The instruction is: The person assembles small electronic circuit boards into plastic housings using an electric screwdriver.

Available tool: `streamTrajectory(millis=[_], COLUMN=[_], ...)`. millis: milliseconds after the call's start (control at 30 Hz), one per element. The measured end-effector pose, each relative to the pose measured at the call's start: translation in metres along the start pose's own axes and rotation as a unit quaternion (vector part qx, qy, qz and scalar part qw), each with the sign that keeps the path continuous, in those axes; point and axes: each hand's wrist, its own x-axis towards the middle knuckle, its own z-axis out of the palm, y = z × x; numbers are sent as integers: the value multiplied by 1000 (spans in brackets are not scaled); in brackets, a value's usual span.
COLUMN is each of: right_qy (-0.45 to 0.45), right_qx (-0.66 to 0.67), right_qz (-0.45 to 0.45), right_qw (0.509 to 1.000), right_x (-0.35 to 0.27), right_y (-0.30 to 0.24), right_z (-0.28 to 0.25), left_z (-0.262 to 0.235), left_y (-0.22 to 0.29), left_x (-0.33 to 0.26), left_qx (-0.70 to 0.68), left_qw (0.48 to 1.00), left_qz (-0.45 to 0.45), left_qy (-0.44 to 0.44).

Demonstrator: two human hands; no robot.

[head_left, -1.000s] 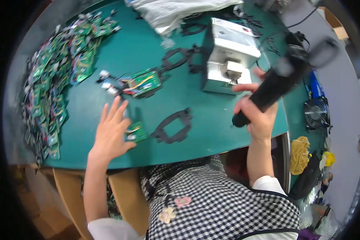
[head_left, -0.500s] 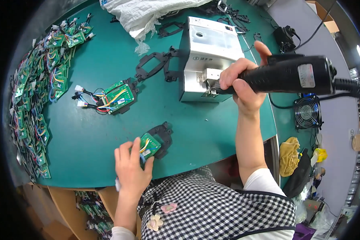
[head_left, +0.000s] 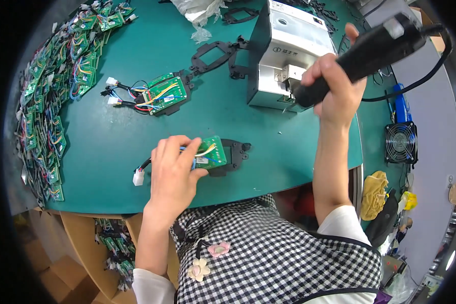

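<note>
My left hand [head_left: 173, 169] grips a green circuit board [head_left: 213, 152] with coloured wires, its thumb and fingers closed on the board's near end. The board lies over a black plastic frame [head_left: 234, 158] at the table's front. A white connector [head_left: 138, 177] sticks out left of that hand. In my right hand [head_left: 339, 91] is a black electric screwdriver [head_left: 375, 50], its cord running off to the right. The tool's front end is beside the outlet of the white and grey screw feeder [head_left: 291, 76]; the bit tip is hard to make out.
Another board on a black frame [head_left: 167, 96] lies further back. Wired boards [head_left: 50, 101] are heaped along the left edge. Black frames [head_left: 210, 57] and a white plastic bag [head_left: 200, 12] are at the back. A small fan [head_left: 401, 143] and a tan cloth [head_left: 374, 195] are at right.
My left hand has shifted the board and frame right and away from me, turning them. The screwdriver has tilted, its rear end rising. The whole view has also shifted.
</note>
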Motion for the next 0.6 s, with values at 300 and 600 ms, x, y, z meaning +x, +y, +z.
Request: streamTrajectory(millis=[300, 600], right_qy=[11, -59], right_qx=[53, 33], right_qz=[56, 88], right_qw=[997, 994], right_x=[-77, -85], right_y=[8, 29], right_z=[49, 52], left_z=[19, 21], left_y=[0, -2], left_x=[11, 11], left_qx=[0, -18], left_qw=[995, 996], left_qz=[60, 31], left_qy=[-80, -82])
